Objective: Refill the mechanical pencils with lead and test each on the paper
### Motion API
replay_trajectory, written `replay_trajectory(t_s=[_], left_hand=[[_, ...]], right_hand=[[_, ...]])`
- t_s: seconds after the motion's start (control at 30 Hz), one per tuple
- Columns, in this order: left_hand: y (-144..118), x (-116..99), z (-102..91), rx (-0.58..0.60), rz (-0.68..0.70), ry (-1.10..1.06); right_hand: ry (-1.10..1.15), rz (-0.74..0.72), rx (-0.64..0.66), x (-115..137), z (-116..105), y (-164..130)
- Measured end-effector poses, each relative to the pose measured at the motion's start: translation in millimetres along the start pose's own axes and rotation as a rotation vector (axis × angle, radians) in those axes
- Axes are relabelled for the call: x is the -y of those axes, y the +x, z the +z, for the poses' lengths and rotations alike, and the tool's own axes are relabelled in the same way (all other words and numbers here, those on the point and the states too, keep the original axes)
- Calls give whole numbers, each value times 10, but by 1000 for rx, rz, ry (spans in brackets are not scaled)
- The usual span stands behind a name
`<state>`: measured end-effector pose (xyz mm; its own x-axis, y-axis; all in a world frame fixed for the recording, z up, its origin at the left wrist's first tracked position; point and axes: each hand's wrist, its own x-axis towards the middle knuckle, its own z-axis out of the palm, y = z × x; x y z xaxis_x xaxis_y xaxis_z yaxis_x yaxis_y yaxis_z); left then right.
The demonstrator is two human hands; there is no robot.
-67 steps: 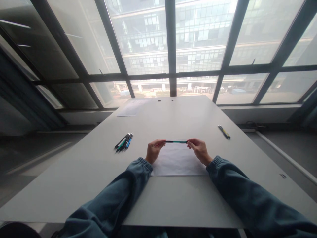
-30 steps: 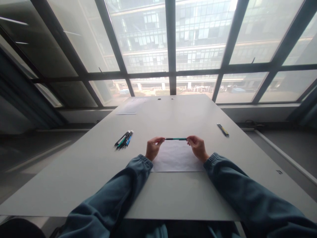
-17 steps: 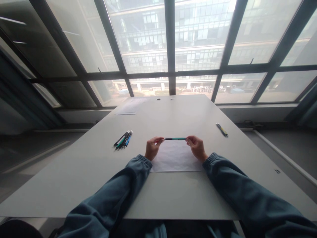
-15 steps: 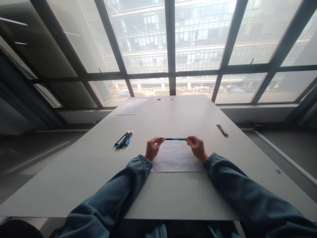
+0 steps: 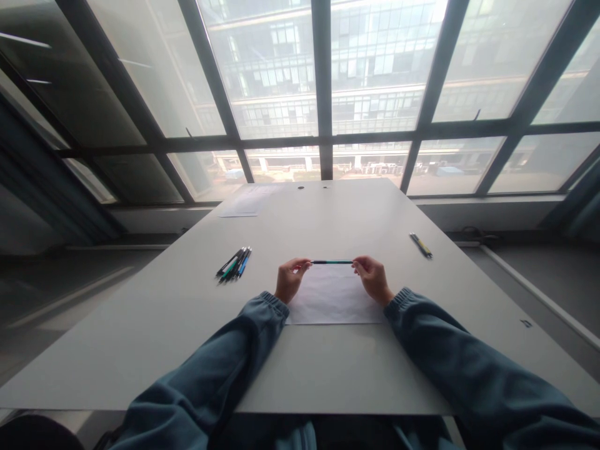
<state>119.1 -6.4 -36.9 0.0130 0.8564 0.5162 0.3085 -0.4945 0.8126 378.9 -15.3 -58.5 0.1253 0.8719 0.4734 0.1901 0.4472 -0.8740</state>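
Observation:
A slim dark pen with a teal-green section [image 5: 332, 262] is stretched level between my two hands, above the far edge of a white sheet of paper [image 5: 335, 300]. My left hand [image 5: 289, 278] pinches its left end between thumb and fingers. At the right end, my right hand [image 5: 372, 277] pinches it the same way. Both wrists rest close to the sides of the paper. To the left, several pens [image 5: 234, 265] in black, green and blue lie bunched together on the white table [image 5: 328, 365].
Farther right on the table lie yellow and dark pens [image 5: 420, 245], side by side. Another paper sheet [image 5: 246, 203] is at the far left corner. Two small dark spots [image 5: 301, 187] mark the far end, before large windows [image 5: 370, 69]. A small dark mark [image 5: 525, 324] is near the right edge.

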Motion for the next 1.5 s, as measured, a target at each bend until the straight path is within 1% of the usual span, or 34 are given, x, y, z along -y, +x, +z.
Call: replay_trajectory(t_s=[0.43,1.13,1.5], left_hand=[[2,17,-4,11,3,25],[1,19,-6,23,-31,33],[4,21,-11,27,-22,36]], right_hand=[[14,3,13,8,-3,-7],[17,-14,9,19,-1,-1],[8,-11,7,19,4,-4]])
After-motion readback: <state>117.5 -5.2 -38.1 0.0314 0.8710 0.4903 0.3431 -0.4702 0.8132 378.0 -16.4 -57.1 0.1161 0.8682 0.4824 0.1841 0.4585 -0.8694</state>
